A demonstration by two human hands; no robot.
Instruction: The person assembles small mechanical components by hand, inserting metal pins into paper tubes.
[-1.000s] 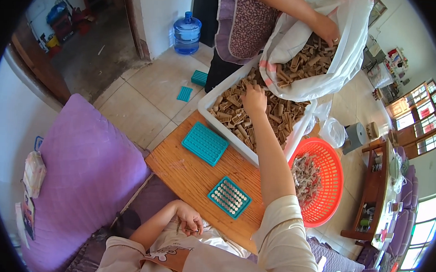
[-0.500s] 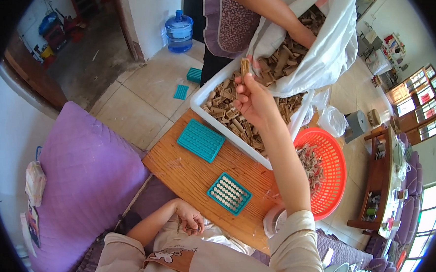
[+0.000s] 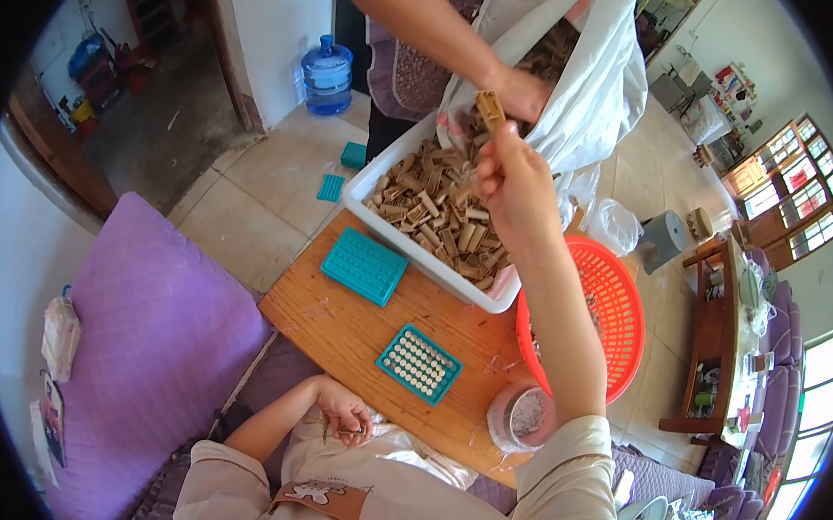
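My right hand (image 3: pixel 519 185) is raised over the white plastic tub (image 3: pixel 407 252), pinching a brown, grooved hollow piece (image 3: pixel 488 107) upright between thumb and fingers. Many similar brown pieces (image 3: pixel 429 204) lie heaped in the tub. My left hand (image 3: pixel 344 413) rests at my lap by the near table edge, fingers curled round something thin that I cannot make out. Between my arms, a teal tray (image 3: pixel 419 364) holding rows of small white discs lies on the wooden table (image 3: pixel 338 326). Beyond it lies another teal tray (image 3: pixel 364 266) with a ridged surface.
Another person's hand (image 3: pixel 519 94) reaches into a white sack (image 3: pixel 599 100) of brown pieces leaning over the tub. An orange-red basket (image 3: pixel 621 313) and a clear tub (image 3: pixel 519 418) stand right. A purple cushion (image 3: pixel 158 341) is left; a blue water bottle (image 3: pixel 326 76) stands behind.
My right hand, still pinching the brown piece, has moved slightly right relative to the tub. The other person's hand has come down toward the sack's mouth, and the sack has shifted, uncovering more pieces.
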